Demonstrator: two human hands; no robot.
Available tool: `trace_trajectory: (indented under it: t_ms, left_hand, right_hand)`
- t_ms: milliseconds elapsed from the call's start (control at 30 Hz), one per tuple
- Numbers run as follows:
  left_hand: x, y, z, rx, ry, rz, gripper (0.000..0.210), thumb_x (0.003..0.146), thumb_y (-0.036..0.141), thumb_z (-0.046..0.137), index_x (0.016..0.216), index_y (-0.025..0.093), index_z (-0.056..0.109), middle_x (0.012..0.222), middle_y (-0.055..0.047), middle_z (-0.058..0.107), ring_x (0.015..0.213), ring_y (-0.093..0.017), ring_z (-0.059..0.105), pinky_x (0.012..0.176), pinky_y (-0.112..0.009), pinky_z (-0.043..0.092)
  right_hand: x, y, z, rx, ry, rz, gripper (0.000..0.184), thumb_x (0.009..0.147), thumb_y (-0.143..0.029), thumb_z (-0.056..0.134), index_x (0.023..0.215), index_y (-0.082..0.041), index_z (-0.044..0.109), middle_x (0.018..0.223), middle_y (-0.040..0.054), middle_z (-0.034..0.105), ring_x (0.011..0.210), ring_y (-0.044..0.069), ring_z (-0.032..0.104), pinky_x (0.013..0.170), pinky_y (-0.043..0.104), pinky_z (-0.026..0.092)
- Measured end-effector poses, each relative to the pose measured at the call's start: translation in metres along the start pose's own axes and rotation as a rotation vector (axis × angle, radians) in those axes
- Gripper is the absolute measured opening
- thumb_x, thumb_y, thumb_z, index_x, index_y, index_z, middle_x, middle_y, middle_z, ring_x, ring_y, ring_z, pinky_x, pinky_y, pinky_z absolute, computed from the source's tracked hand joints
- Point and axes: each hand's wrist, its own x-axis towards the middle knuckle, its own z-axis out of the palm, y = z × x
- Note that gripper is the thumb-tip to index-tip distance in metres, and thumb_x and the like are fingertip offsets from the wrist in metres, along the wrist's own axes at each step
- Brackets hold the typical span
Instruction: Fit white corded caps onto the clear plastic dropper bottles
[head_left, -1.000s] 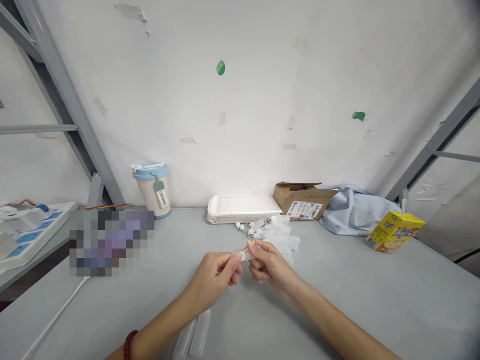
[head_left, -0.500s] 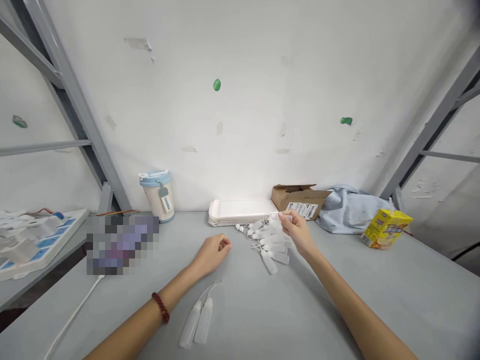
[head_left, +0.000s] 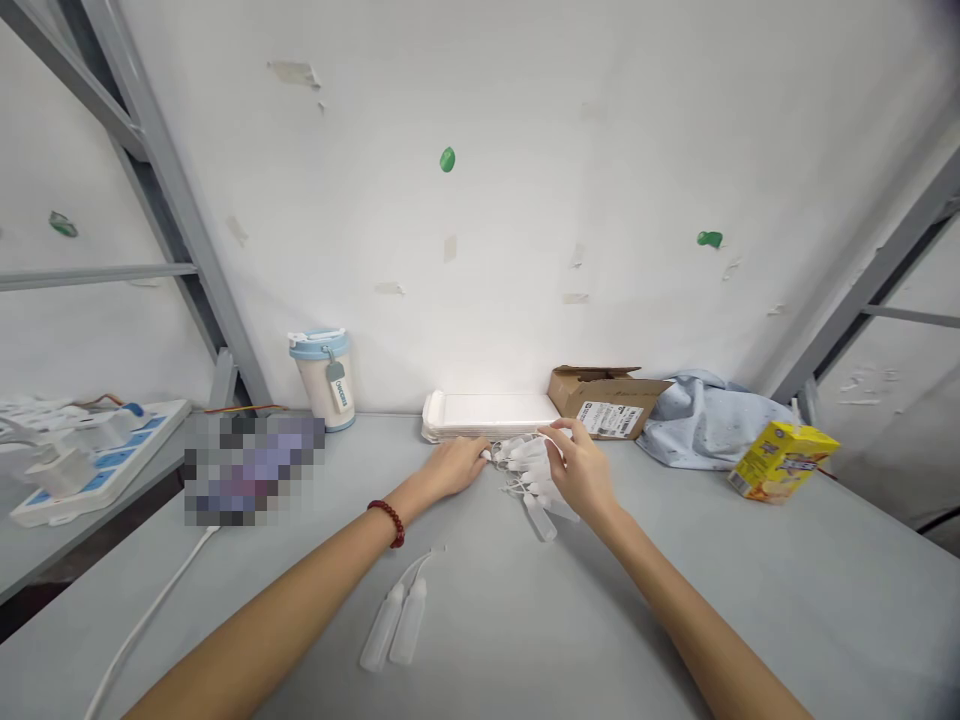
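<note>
A heap of small translucent squeeze bottles with needle tips lies in the middle of the grey table. My left hand rests at the heap's left edge, fingers reaching into it. My right hand lies over the heap's right side, fingers curled on the bottles; what it grips is hidden. Two capped bottles lie side by side near the front, under my left forearm.
A stack of white trays sits by the wall behind the heap. Beside it are an open cardboard box, a pale blue cloth and a yellow juice carton. A blue-lidded cup stands left, with a white cable.
Both hands parted from in front of me; the right reached to the heap first, then the left moved forward to the heap's left edge. Two bottles now lie near the front.
</note>
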Motion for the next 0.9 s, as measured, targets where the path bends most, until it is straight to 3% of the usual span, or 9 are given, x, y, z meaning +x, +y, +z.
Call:
trace_trajectory:
  t_ms: [133,233,333,467,600,733,900]
  left_hand:
    - [-0.019,0.001,-0.006,-0.079,0.007,-0.019,0.011,0.077,0.024,0.051,0.081,0.018,0.060,0.078,-0.008,0.064,0.077,-0.026,0.059,0.067,-0.032,0.040]
    - [-0.041,-0.002,-0.010,-0.181,0.013,-0.085,0.010,0.073,0.027,0.054,0.069,0.018,0.056,0.063,-0.002,0.059,0.062,-0.020,0.055,0.059,-0.028,0.038]
    - [-0.059,-0.009,-0.011,-0.333,0.035,-0.181,0.013,0.072,0.030,0.053,0.071,0.017,0.054,0.063,0.001,0.056,0.061,-0.016,0.053,0.056,-0.026,0.038]
    - [-0.066,-0.016,-0.012,-0.574,-0.004,-0.279,0.019,0.070,0.035,0.056,0.075,0.016,0.055,0.063,0.002,0.054,0.059,-0.013,0.051,0.052,-0.023,0.039]
    - [-0.067,-0.016,-0.014,-0.778,-0.016,-0.346,0.022,0.063,0.031,0.065,0.074,0.015,0.054,0.063,0.002,0.055,0.058,-0.012,0.052,0.052,-0.022,0.041]
    - [-0.068,-0.013,-0.014,-0.973,0.055,-0.376,0.025,0.062,0.030,0.069,0.072,0.014,0.053,0.065,0.001,0.057,0.057,-0.010,0.052,0.059,-0.026,0.043]
    - [-0.068,-0.011,-0.014,-1.211,0.196,-0.361,0.034,0.062,0.029,0.073,0.090,0.015,0.059,0.080,-0.001,0.061,0.071,-0.010,0.055,0.071,-0.025,0.041]
  right_hand:
    - [-0.012,-0.036,-0.004,0.090,-0.055,-0.197,0.024,0.087,-0.017,0.037,0.093,-0.017,0.060,0.092,0.0083,0.057,0.057,0.012,0.049,0.055,0.025,0.039]
    - [-0.032,-0.073,-0.009,0.272,-0.322,-0.332,0.023,0.087,-0.017,0.037,0.099,-0.018,0.056,0.086,0.0068,0.058,0.057,0.012,0.049,0.055,0.023,0.039]
    - [-0.053,-0.102,-0.013,0.313,-0.657,-0.500,0.026,0.087,-0.019,0.040,0.109,-0.018,0.052,0.083,0.0046,0.060,0.060,0.013,0.052,0.056,0.023,0.039]
    - [-0.067,-0.116,-0.013,0.320,-0.879,-0.569,0.027,0.087,-0.026,0.045,0.113,-0.021,0.051,0.085,0.0034,0.062,0.063,0.014,0.055,0.056,0.023,0.037]
    - [-0.067,-0.115,-0.008,0.330,-0.913,-0.551,0.023,0.088,-0.030,0.045,0.107,-0.021,0.055,0.081,0.0030,0.062,0.062,0.013,0.055,0.056,0.022,0.035]
    - [-0.063,-0.112,-0.004,0.282,-0.894,-0.529,0.022,0.089,-0.032,0.044,0.100,-0.020,0.059,0.073,0.0020,0.061,0.056,0.012,0.052,0.054,0.021,0.033]
    - [-0.056,-0.097,0.004,0.252,-0.754,-0.403,0.021,0.090,-0.025,0.040,0.096,-0.019,0.059,0.072,0.0026,0.060,0.056,0.011,0.051,0.055,0.021,0.035]
